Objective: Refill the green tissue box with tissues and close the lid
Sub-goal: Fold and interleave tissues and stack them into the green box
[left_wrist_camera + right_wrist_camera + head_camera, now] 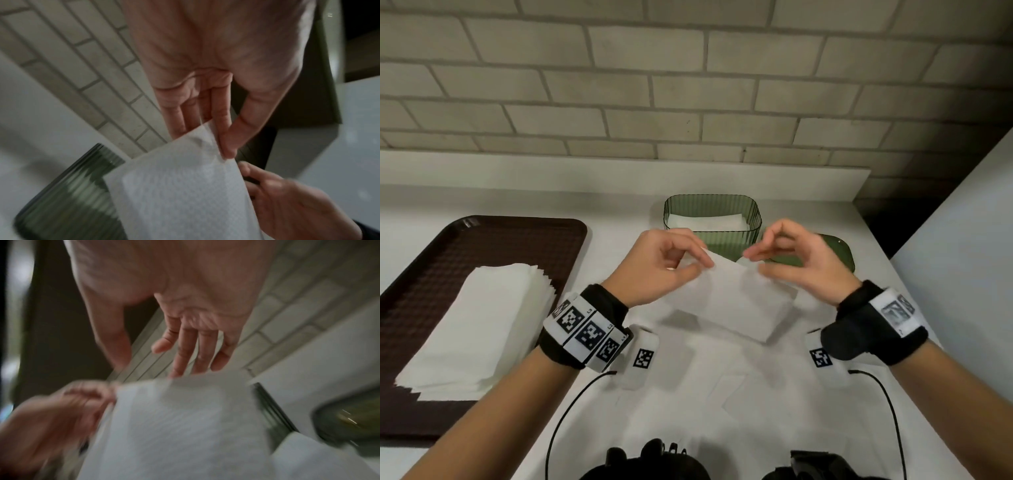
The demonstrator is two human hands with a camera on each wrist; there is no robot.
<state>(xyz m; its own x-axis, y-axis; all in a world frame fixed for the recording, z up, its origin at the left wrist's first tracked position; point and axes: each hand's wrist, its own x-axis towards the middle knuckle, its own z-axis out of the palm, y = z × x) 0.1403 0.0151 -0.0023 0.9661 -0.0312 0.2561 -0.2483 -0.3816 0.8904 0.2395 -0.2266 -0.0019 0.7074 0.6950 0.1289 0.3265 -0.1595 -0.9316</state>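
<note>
Tissue [736, 301], pinched by left hand [654, 270], hides whether right hand [801, 260] grips.

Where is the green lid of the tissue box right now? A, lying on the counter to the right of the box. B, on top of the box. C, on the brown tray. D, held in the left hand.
A: the lid lies on the counter beside the open tissue box, partly hidden behind the right hand.
</note>
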